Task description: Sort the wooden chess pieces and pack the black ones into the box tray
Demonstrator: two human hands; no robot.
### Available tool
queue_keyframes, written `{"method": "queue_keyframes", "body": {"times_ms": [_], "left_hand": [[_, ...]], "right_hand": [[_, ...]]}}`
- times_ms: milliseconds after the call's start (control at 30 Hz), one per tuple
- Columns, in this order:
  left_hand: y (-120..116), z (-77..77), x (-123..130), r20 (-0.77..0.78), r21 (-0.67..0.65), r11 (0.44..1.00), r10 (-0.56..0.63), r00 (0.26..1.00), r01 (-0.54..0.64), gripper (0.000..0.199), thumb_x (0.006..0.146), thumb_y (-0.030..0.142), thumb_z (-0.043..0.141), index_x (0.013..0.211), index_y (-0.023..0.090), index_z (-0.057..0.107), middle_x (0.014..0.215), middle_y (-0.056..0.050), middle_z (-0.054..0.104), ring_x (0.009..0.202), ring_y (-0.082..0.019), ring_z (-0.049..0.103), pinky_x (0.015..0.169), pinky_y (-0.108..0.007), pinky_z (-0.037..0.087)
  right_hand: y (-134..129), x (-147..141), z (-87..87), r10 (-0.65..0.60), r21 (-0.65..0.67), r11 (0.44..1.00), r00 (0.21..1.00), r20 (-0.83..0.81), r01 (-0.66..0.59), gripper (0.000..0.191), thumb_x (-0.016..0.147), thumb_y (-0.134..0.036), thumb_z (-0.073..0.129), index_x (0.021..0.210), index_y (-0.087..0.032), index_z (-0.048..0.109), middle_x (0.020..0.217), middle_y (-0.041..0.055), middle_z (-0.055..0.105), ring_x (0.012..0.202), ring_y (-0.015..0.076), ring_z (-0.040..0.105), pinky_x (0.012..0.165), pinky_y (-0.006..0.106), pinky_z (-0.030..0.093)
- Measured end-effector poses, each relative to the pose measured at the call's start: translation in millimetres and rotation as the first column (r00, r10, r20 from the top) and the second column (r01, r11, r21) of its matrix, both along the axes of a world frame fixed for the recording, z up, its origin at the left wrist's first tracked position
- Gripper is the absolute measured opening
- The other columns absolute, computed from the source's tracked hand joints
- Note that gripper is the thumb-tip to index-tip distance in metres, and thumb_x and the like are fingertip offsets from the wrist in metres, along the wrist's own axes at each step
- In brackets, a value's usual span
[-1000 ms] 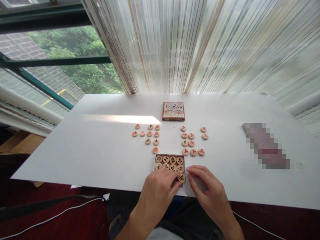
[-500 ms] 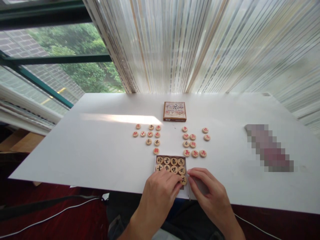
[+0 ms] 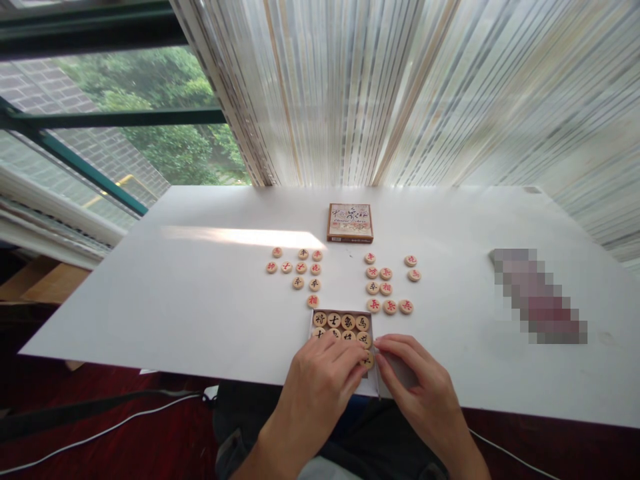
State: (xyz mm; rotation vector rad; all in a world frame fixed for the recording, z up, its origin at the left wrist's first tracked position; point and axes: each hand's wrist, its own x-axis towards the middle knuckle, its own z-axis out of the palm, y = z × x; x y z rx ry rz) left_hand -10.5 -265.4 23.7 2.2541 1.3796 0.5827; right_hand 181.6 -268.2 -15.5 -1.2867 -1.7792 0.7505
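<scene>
An open box (image 3: 376,380) at the table's front edge holds rows of round wooden Chinese chess pieces with black characters. My left hand (image 3: 325,373) reaches over the box and covers part of it. Its thumb and index fingertips are closed at a chess piece (image 3: 369,361) in the right column. My right hand (image 3: 420,377) pinches the box's right wall between thumb and fingers. Above the box's left side lies a loose red piece (image 3: 313,301). Whatever lies under my left palm is hidden.
Loose red and black pieces lie in two groups, one left (image 3: 301,268) and one right (image 3: 386,289). A box lid marked Chinese chess (image 3: 350,223) sits behind them. On the right is a blurred-out object (image 3: 540,297). The white table (image 3: 200,313) ends at my lap.
The piece at my left fingertips has turned in its place, so its character now stands more upright. Both hands are almost where they were.
</scene>
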Motion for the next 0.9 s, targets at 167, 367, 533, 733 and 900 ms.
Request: {"method": "queue_keyframes", "body": {"times_ms": [167, 367, 533, 733, 900], "left_hand": [[1.0, -2.6, 1.8, -0.005, -0.013, 1.000, 0.006, 1.000, -0.007, 0.013, 0.094, 0.018, 0.064, 0.105, 0.026, 0.067, 0.102, 0.000, 0.075, 0.089, -0.022, 0.062, 0.084, -0.038, 0.052], [1.7, -3.0, 2.3, 0.007, -0.003, 1.000, 0.000, 1.000, 0.000, 0.015, 0.094, 0.017, 0.065, 0.106, 0.026, 0.068, 0.104, -0.001, 0.076, 0.088, -0.021, 0.063, 0.081, -0.037, 0.053], [2.8, -0.4, -2.4, 0.076, 0.006, 1.000, -0.008, 0.997, 0.008, 0.021, 0.094, 0.020, 0.065, 0.114, 0.027, 0.066, 0.117, 0.000, 0.073, 0.097, -0.022, 0.064, 0.089, -0.040, 0.052], [10.6, -2.4, -31.0, 0.218, 0.108, 0.989, 0.077, 0.973, -0.102, 0.017, 0.096, 0.017, 0.061, 0.110, 0.024, 0.067, 0.119, -0.004, 0.070, 0.112, -0.022, 0.060, 0.100, -0.040, 0.049], [11.9, -7.1, -51.8, 0.202, 0.102, 0.990, 0.076, 0.976, -0.098, 0.017, 0.093, 0.016, 0.063, 0.105, 0.024, 0.069, 0.130, -0.007, 0.063, 0.128, -0.025, 0.049, 0.109, -0.046, 0.043]], "right_hand": [[0.2, 0.3, -0.4, 0.006, 0.004, 1.000, 1.000, -0.001, -0.006, 0.014, 0.092, -0.021, 0.063, 0.105, -0.026, 0.068, 0.106, 0.0063, 0.070, 0.098, 0.0227, 0.068, 0.087, 0.033, 0.057], [-0.3, -0.1, -1.5, 0.013, 0.015, 1.000, 1.000, 0.001, -0.013, 0.015, 0.092, -0.020, 0.063, 0.106, -0.026, 0.068, 0.105, 0.0063, 0.070, 0.097, 0.0229, 0.068, 0.086, 0.034, 0.057], [-0.2, -0.7, -0.4, 0.014, 0.002, 1.000, 1.000, 0.006, -0.014, 0.015, 0.093, -0.021, 0.062, 0.106, -0.026, 0.068, 0.105, 0.0061, 0.070, 0.097, 0.0224, 0.068, 0.086, 0.033, 0.057], [-1.4, 0.9, 0.6, 0.019, -0.016, 1.000, 0.999, 0.040, -0.018, 0.017, 0.094, -0.024, 0.062, 0.109, -0.027, 0.069, 0.112, 0.0072, 0.066, 0.103, 0.0238, 0.066, 0.090, 0.036, 0.056], [-4.0, -0.3, 1.1, 0.071, -0.062, 0.996, 0.993, 0.090, -0.066, 0.021, 0.092, -0.028, 0.065, 0.112, -0.030, 0.069, 0.136, 0.0080, 0.052, 0.107, 0.0247, 0.063, 0.094, 0.041, 0.055]]}}
